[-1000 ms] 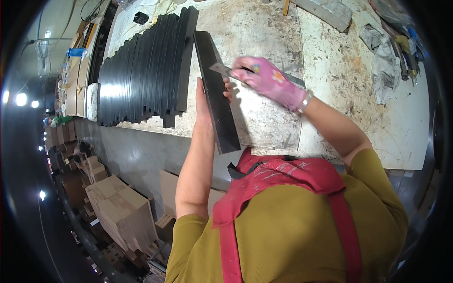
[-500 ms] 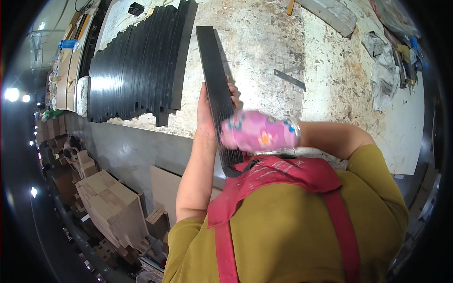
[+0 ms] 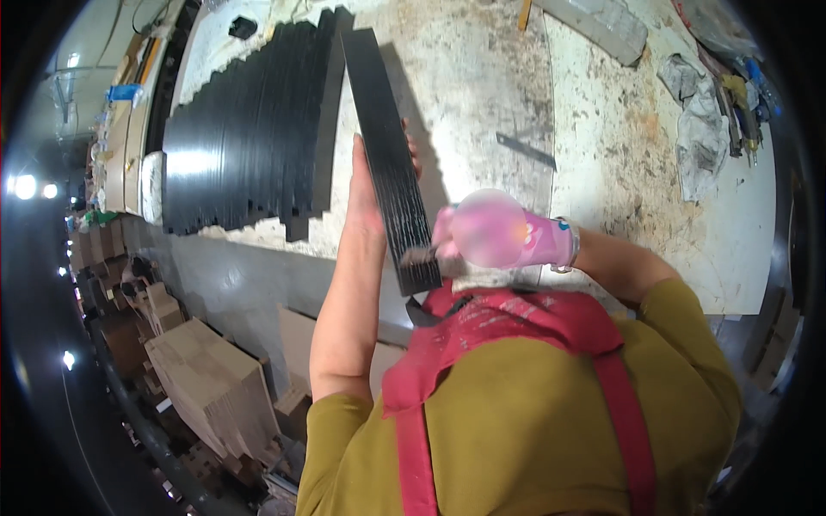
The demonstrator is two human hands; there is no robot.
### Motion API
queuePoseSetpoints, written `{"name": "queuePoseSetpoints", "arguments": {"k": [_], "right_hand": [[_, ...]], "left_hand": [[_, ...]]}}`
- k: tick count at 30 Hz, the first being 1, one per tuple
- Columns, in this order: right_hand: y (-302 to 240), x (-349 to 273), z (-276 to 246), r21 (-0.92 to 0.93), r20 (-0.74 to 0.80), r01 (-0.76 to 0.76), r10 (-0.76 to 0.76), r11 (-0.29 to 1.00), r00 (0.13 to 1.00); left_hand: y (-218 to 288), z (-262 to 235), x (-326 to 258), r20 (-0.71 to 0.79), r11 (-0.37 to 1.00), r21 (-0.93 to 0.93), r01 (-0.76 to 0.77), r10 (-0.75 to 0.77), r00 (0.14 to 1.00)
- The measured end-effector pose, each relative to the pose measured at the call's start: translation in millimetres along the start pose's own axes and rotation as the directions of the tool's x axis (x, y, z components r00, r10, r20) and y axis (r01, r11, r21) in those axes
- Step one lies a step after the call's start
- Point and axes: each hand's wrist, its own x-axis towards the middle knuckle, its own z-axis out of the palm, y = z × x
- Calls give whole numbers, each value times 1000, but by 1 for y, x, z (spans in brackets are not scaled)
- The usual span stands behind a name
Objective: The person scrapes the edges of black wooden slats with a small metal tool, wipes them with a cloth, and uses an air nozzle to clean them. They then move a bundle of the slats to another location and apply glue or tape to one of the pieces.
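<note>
My bare left hand [image 3: 365,185] is wrapped round a long black bar [image 3: 383,146] from beneath, thumb on one side and fingertips on the other. The bar is tilted toward me, its near end close to my red apron [image 3: 516,322]; pale streaks run along its lower face. In a pink flowered glove, my right hand [image 3: 495,232] is closed at that near end. A small greyish-brown pad [image 3: 419,256] shows under its fingers, pressed on the bar; its exact kind is too blurred to tell.
Many similar black bars [image 3: 249,129] lie side by side on the stained white table [image 3: 465,95], left of my hands. A flat metal strip [image 3: 527,150] lies to the right. Farther right are a grey rag [image 3: 695,129] and tools. Stacked cardboard [image 3: 206,370] stands on the floor at left.
The bar has shifted slightly up and left, and its streaked face is turned more into view. My right hand has moved a little to the right, uncovering the pad.
</note>
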Motion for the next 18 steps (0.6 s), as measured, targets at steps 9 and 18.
{"name": "queuePoseSetpoints", "arguments": {"k": [9,18], "right_hand": [[44,-59,-50,-346,-647,-317,20,883,762],[-59,-74,-141,-400,-864,-614,-57,680,500]], "left_hand": [[59,35,31,56,-474,828,301,602,796],[93,-6,45,519,-851,291,438,525,674]]}}
